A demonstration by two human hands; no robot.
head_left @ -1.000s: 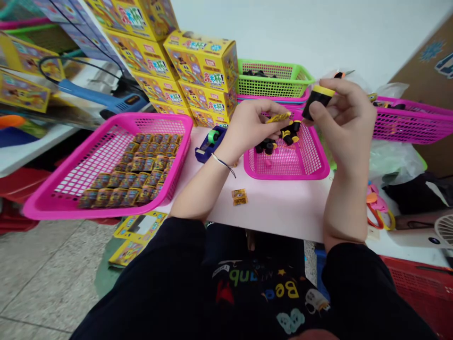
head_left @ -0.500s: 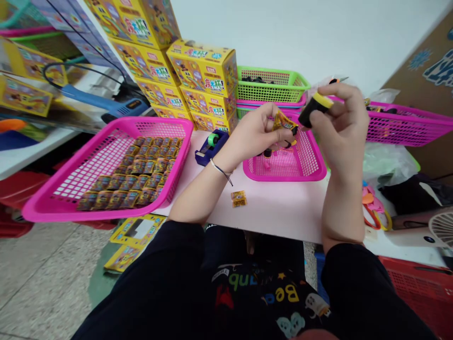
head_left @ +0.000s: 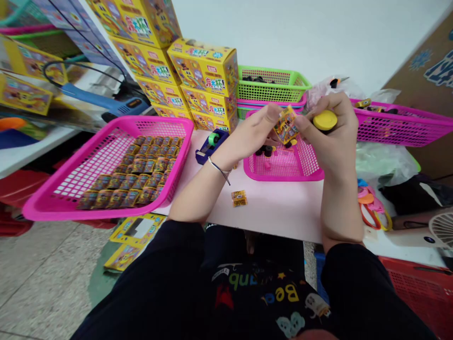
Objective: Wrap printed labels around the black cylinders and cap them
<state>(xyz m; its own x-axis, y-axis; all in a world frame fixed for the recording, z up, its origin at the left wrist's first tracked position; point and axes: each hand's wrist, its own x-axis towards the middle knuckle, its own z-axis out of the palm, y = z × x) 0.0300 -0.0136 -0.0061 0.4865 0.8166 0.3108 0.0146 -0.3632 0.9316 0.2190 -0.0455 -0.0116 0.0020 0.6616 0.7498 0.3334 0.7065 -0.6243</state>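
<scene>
Currently, printed packet (head_left: 286, 124) between hands, pinched by left hand (head_left: 255, 128); right hand (head_left: 333, 143) gripping yellow-topped cylinder (head_left: 325, 120).

The right hand (head_left: 334, 141) covers most of the sides of the yellow-topped piece (head_left: 324, 120), and the fingers of the left hand (head_left: 256, 130) seem partly hidden behind the printed packet (head_left: 286, 125), whose lettering is too small to read. Both hands block the back and right side of the pink basket (head_left: 283, 177) beyond them, along with some of the pieces in it. The print on the flat packet (head_left: 239, 198) lying on the desk (head_left: 279, 212) is illegible too. The upper edge cuts off the highest yellow box (head_left: 130, 19); the right edge crops the fan (head_left: 444, 226), the red crate (head_left: 417, 283) and the brown carton's (head_left: 424, 94) lettering.
</scene>
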